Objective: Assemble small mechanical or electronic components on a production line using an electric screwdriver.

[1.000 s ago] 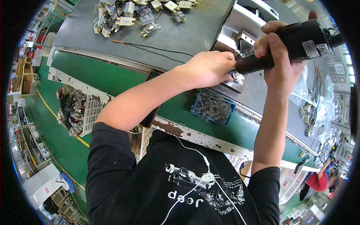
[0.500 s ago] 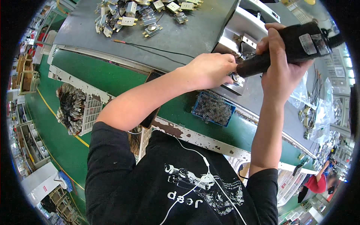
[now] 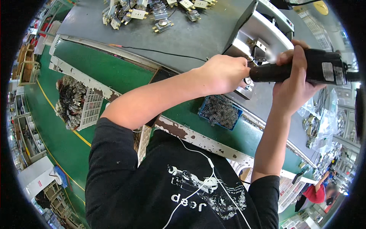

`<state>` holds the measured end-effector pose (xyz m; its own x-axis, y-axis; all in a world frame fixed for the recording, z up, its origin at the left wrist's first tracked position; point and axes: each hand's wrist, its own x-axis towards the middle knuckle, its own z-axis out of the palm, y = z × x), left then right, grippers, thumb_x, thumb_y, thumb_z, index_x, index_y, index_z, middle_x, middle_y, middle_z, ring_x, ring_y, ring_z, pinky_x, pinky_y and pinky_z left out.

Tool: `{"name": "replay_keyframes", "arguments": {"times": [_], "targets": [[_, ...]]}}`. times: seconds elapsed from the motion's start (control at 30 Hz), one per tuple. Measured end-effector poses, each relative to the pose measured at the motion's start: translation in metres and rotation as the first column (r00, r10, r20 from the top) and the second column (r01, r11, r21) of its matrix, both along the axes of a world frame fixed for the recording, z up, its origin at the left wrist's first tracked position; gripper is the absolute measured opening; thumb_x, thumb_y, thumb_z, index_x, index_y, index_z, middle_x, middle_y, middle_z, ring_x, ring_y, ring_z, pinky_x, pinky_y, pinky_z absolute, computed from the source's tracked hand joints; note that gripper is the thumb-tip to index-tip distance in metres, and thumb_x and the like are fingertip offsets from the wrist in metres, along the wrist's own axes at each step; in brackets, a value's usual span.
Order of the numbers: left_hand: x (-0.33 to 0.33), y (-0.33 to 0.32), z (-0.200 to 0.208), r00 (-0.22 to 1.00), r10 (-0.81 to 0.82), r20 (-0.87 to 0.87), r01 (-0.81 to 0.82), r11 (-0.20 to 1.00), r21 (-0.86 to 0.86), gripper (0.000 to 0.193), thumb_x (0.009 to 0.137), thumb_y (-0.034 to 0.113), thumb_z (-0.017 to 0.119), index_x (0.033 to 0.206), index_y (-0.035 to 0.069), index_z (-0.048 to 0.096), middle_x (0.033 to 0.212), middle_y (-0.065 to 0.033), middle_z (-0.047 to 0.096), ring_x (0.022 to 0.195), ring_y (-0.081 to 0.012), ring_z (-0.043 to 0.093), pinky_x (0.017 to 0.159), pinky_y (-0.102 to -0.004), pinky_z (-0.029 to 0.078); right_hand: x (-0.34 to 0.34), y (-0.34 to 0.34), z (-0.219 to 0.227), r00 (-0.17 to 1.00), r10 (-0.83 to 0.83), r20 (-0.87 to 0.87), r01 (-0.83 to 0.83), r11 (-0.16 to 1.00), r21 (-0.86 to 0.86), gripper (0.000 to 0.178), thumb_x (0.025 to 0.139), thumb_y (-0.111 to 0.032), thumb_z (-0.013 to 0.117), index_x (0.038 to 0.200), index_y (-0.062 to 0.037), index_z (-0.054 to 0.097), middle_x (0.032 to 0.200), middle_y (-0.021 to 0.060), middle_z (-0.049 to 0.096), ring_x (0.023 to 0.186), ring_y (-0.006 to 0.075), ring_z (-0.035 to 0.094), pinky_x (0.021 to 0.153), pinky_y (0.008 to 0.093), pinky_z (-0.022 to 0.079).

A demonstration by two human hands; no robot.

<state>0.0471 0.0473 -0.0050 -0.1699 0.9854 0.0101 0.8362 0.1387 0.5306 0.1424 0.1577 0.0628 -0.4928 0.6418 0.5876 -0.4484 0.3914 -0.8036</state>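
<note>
My right hand [image 3: 291, 89] is wrapped round a black electric screwdriver [image 3: 318, 68], which lies almost level with its cable end to the right. The tool's narrow front end reaches my left hand [image 3: 224, 74], whose fingers are closed beside it. What those fingers pinch is hidden. Just below the fingertips a small shiny metal part [image 3: 248, 87] shows at the edge of a plate. Behind both hands stands a metal fixture [image 3: 263, 34] with a polished face; a small pale block-shaped part [image 3: 260, 47] sits at its front.
Several metal-and-white switch-like parts [image 3: 162, 24] are heaped on the grey bench [image 3: 198, 38]. A dark wire [image 3: 164, 50] runs toward my left hand. Below the bench edge sits a blue bin [image 3: 219, 110] of springs. Clear plastic bags [image 3: 328, 114] lie at right; another person [image 3: 316, 192] is farther off.
The screwdriver and my right hand have shifted right and down, and the tool has swung from slanting upward to nearly level. My left hand appears slightly farther right as the whole view shifts.
</note>
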Motion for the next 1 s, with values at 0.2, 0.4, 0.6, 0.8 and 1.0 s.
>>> {"name": "replay_keyframes", "arguments": {"times": [0.2, 0.4, 0.6, 0.8, 1.0], "targets": [[-0.001, -0.003, 0.002, 0.999, -0.002, 0.036, 0.002, 1.000, -0.003, 0.025, 0.090, 0.027, 0.066, 0.104, 0.006, 0.067, 0.109, -0.0108, 0.063, 0.099, -0.0314, 0.065, 0.083, -0.0427, 0.054, 0.000, 0.002, -0.002, 0.968, 0.200, -0.151, -0.207, 0.978, -0.036, 0.053, 0.089, 0.007, 0.062, 0.134, 0.0024, 0.035, 0.097, 0.0200, 0.068, 0.059, 0.0153, 0.062, 0.053, 0.0275, 0.053], [-0.006, -0.007, 0.000, 0.999, -0.003, 0.046, 0.004, 1.000, -0.019, 0.028, 0.090, 0.029, 0.068, 0.108, 0.007, 0.066, 0.114, -0.0065, 0.063, 0.102, -0.0301, 0.064, 0.087, -0.0418, 0.053, 0.001, 0.005, 0.003, 0.957, 0.290, 0.013, -0.289, 0.955, -0.061, 0.081, 0.090, 0.006, 0.058, 0.153, -0.0148, 0.011, 0.096, 0.0212, 0.064, 0.062, 0.0172, 0.057, 0.060, 0.0365, 0.050], [-0.007, -0.004, -0.006, 0.998, -0.038, 0.053, 0.037, 0.999, 0.020, 0.030, 0.090, 0.030, 0.068, 0.107, 0.006, 0.065, 0.116, -0.0069, 0.062, 0.104, -0.0302, 0.063, 0.088, -0.0421, 0.052, -0.002, 0.026, -0.002, 0.882, 0.470, -0.038, -0.472, 0.879, -0.069, 0.011, 0.088, 0.003, 0.063, 0.098, 0.0073, 0.062, 0.089, 0.0162, 0.068, 0.060, 0.0159, 0.060, 0.054, 0.0284, 0.050], [-0.008, -0.005, -0.007, 0.998, -0.031, 0.055, 0.029, 0.999, 0.035, 0.033, 0.090, 0.032, 0.068, 0.108, 0.005, 0.063, 0.118, -0.0076, 0.061, 0.105, -0.0305, 0.063, 0.089, -0.0421, 0.052, -0.005, 0.003, 0.003, 0.981, 0.172, 0.090, -0.178, 0.982, 0.062, 0.075, 0.089, 0.005, 0.062, 0.151, -0.0060, 0.020, 0.096, 0.0202, 0.067, 0.061, 0.0166, 0.060, 0.058, 0.0313, 0.052], [-0.008, -0.006, -0.015, 0.998, -0.036, 0.044, 0.032, 0.996, 0.088, 0.035, 0.090, 0.033, 0.067, 0.108, 0.003, 0.063, 0.119, -0.0085, 0.060, 0.105, -0.0313, 0.063, 0.089, -0.0428, 0.052, -0.004, 0.004, 0.001, 0.971, 0.237, -0.017, -0.236, 0.970, 0.053, 0.083, 0.091, 0.005, 0.062, 0.155, -0.0090, 0.012, 0.099, 0.0201, 0.068, 0.061, 0.0150, 0.061, 0.056, 0.0312, 0.053]]}}
